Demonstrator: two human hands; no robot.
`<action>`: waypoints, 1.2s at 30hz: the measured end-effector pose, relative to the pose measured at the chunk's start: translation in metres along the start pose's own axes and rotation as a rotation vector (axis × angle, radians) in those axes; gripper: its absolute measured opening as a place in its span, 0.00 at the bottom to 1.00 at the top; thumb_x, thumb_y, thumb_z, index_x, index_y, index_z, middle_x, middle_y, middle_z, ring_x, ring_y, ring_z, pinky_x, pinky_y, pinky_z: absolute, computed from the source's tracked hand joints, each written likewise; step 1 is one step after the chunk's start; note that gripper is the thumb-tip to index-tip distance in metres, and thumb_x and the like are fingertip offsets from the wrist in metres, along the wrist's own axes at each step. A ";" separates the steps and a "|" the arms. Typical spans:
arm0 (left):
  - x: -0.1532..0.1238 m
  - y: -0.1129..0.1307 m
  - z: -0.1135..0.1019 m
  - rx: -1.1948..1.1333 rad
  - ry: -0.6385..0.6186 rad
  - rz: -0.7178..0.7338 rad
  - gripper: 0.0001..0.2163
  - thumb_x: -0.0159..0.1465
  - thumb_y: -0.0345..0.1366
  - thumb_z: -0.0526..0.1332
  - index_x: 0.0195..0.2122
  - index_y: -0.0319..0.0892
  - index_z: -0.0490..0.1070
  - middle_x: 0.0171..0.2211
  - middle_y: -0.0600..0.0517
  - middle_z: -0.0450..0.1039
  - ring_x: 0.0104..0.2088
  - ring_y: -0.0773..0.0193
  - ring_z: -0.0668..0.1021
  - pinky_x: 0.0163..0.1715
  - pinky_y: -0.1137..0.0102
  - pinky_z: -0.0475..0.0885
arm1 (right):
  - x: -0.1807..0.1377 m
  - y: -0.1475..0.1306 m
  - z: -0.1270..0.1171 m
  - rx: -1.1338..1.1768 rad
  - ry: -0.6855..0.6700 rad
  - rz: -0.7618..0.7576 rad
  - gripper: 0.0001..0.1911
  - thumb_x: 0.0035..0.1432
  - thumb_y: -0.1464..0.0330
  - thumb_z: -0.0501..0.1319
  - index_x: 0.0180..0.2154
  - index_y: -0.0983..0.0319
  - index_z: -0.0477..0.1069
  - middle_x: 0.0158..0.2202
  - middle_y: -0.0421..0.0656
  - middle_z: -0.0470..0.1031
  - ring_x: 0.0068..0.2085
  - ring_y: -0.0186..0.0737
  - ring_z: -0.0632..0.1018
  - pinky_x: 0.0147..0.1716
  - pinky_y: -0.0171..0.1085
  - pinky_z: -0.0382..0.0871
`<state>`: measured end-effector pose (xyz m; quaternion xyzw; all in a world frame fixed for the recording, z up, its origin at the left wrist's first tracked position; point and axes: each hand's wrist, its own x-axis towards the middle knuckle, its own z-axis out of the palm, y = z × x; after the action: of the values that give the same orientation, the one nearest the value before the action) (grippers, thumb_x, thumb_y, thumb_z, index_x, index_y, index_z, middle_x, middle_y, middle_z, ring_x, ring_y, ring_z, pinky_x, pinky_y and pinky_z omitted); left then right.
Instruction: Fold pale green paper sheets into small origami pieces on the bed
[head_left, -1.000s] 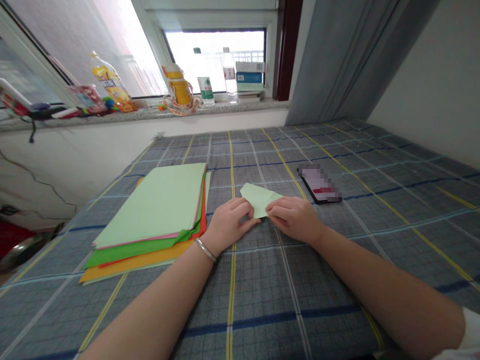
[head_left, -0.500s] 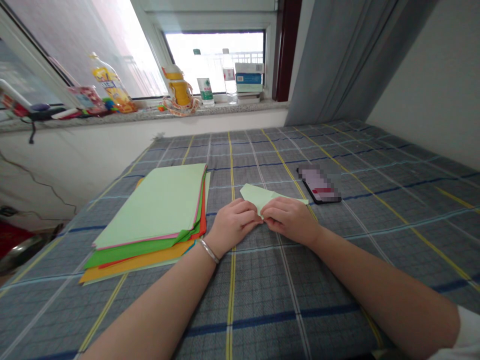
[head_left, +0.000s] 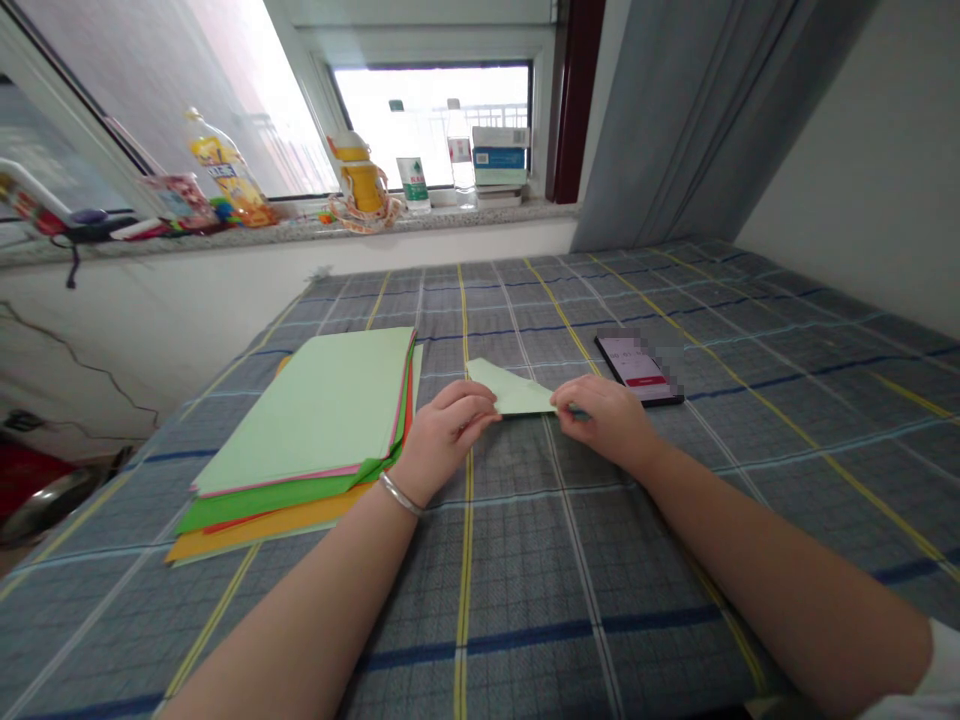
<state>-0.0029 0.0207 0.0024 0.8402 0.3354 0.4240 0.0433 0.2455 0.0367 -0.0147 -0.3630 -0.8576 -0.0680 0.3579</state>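
Left grip [head_left: 448, 430] and right grip [head_left: 609, 418] drawn apart, both pinching folded green paper [head_left: 514, 389], phone [head_left: 628, 360] nearby

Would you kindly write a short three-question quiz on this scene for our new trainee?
1. True or false: the left hand and the right hand both hold the folded green paper.
2. Where does the phone lie?
A. On the windowsill
B. On the paper stack
C. On the checked cloth
3. On which arm, left or right, does the person wear the silvery bracelet?

Key: 1. True. 2. C. 3. Left.
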 end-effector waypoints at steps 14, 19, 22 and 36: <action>-0.003 -0.021 -0.003 -0.130 0.024 -0.195 0.05 0.63 0.33 0.58 0.30 0.41 0.67 0.38 0.50 0.76 0.39 0.66 0.77 0.40 0.69 0.74 | -0.005 0.020 -0.013 -0.034 -0.098 0.182 0.06 0.49 0.75 0.58 0.30 0.59 0.67 0.34 0.40 0.76 0.37 0.39 0.76 0.36 0.36 0.68; -0.007 -0.031 0.001 -0.268 0.072 -0.305 0.05 0.62 0.35 0.59 0.30 0.41 0.65 0.37 0.49 0.75 0.36 0.67 0.77 0.37 0.70 0.73 | -0.008 0.028 -0.012 0.108 -0.212 0.250 0.06 0.48 0.76 0.57 0.28 0.59 0.64 0.37 0.41 0.76 0.39 0.38 0.75 0.33 0.35 0.69; -0.007 -0.033 0.003 -0.338 0.075 -0.319 0.05 0.60 0.34 0.59 0.30 0.41 0.64 0.36 0.50 0.73 0.37 0.66 0.76 0.38 0.69 0.72 | -0.011 0.032 -0.005 0.254 -0.164 0.369 0.07 0.48 0.77 0.55 0.29 0.59 0.63 0.40 0.42 0.77 0.38 0.38 0.77 0.33 0.36 0.70; -0.007 -0.036 0.018 -0.674 0.183 -0.691 0.05 0.49 0.27 0.54 0.28 0.41 0.64 0.26 0.57 0.63 0.26 0.70 0.65 0.27 0.76 0.60 | -0.014 0.026 0.013 0.300 -0.171 0.353 0.38 0.50 0.76 0.58 0.62 0.54 0.51 0.59 0.49 0.60 0.39 0.38 0.76 0.43 0.43 0.73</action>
<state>-0.0114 0.0485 -0.0271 0.5785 0.4408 0.5417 0.4213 0.2621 0.0525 -0.0371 -0.4544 -0.8086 0.1546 0.3403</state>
